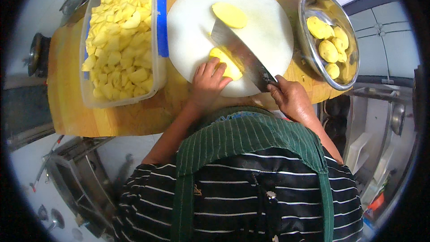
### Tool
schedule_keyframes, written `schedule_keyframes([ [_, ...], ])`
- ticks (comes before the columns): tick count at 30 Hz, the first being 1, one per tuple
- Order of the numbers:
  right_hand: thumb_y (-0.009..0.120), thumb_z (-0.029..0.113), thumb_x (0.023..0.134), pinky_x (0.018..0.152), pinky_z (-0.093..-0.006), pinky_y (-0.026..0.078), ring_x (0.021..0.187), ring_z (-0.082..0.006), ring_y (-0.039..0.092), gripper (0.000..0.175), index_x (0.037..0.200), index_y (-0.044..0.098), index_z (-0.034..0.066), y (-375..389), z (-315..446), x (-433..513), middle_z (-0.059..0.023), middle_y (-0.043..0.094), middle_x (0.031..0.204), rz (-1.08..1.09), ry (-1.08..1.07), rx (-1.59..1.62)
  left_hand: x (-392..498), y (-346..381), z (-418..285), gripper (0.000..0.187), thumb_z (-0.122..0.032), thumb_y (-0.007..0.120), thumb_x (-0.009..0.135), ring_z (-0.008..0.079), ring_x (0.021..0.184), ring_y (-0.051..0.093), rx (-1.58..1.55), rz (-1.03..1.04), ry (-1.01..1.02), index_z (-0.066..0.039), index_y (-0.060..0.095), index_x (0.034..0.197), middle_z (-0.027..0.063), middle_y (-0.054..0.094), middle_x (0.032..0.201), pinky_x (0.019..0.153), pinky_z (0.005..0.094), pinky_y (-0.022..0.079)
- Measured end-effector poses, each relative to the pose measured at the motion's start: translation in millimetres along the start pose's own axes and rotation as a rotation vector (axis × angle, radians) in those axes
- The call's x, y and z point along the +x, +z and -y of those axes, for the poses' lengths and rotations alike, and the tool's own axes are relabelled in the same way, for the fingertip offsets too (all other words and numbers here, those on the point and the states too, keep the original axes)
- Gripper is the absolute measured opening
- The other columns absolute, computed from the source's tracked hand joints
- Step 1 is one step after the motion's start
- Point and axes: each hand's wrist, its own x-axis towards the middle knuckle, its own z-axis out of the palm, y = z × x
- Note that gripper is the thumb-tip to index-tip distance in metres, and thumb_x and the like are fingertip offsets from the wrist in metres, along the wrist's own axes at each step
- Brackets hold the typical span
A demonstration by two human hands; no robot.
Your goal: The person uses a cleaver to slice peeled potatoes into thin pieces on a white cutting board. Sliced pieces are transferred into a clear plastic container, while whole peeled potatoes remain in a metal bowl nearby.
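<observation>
A round white cutting board (188, 16) lies before me on a wooden table. On its near half, my left hand (210, 80) rests its fingertips on a piece of peeled potato (225, 63). My right hand (289, 95) grips the handle of a broad-bladed cleaver (243, 53), most of the handle hidden in the fist. The blade slants over the board, its far end towards the upper left, right beside the held piece. Another potato piece (230, 14), cut face up, lies beyond the blade's far end.
On the left, a clear plastic tub (155, 64) with a blue side clip is heaped with potato chunks (121, 47). A steel bowl (302, 23) holding several peeled potatoes (328, 51) stands at the right. The wooden table's (100, 121) curved near edge runs close to my apron (248, 137).
</observation>
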Motion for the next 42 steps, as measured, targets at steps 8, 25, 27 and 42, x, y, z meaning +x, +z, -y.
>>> schedule_keyframes([
  [8, 0.056, 0.025, 0.095, 0.063, -0.0527, 0.049, 0.07, -0.0458, 0.062, 0.022, 0.094, 0.055, 0.0031, 17, 2, 4, -0.0249, 0.062, 0.071, 0.105, 0.045, -0.151, -7, 12, 12, 0.05, -0.027, 0.084, 0.064, 0.03, 0.094, 0.06, -0.037, 0.075, -0.066, -0.006, 0.066, 0.107, 0.0129, 0.062, 0.112, 0.081, 0.0398, 0.05],
  [25, 0.06, 0.018, 0.093, 0.061, -0.0493, 0.046, 0.068, -0.045, 0.061, 0.018, 0.093, 0.058, -0.0001, 27, 19, 8, -0.0256, 0.059, 0.068, -0.083, -0.036, -0.024, -24, 13, 20, 0.031, -0.01, 0.076, 0.075, 0.0292, 0.096, 0.062, -0.167, -0.092, -0.067, 0.0, 0.065, 0.102, 0.0135, 0.064, 0.105, 0.084, 0.0381, 0.051],
  [27, 0.06, 0.019, 0.093, 0.061, -0.0499, 0.046, 0.069, -0.0451, 0.061, 0.019, 0.094, 0.058, 0.0004, 28, 21, 9, -0.0254, 0.059, 0.068, -0.074, -0.052, -0.05, -23, 13, 20, 0.03, -0.01, 0.076, 0.075, 0.029, 0.096, 0.062, -0.164, -0.092, -0.059, 0.0, 0.065, 0.102, 0.0135, 0.064, 0.104, 0.084, 0.0379, 0.051],
  [42, 0.061, 0.022, 0.093, 0.061, -0.0489, 0.046, 0.068, -0.0433, 0.061, 0.023, 0.092, 0.058, -0.0005, 12, 4, -11, -0.0251, 0.06, 0.069, -0.165, 0.185, 0.156, 18, -8, 32, 0.071, -0.022, 0.078, 0.071, 0.0308, 0.127, 0.042, 0.021, 0.275, 0.035, -0.014, 0.052, 0.136, 0.0102, 0.045, 0.143, 0.105, 0.0495, 0.035],
])
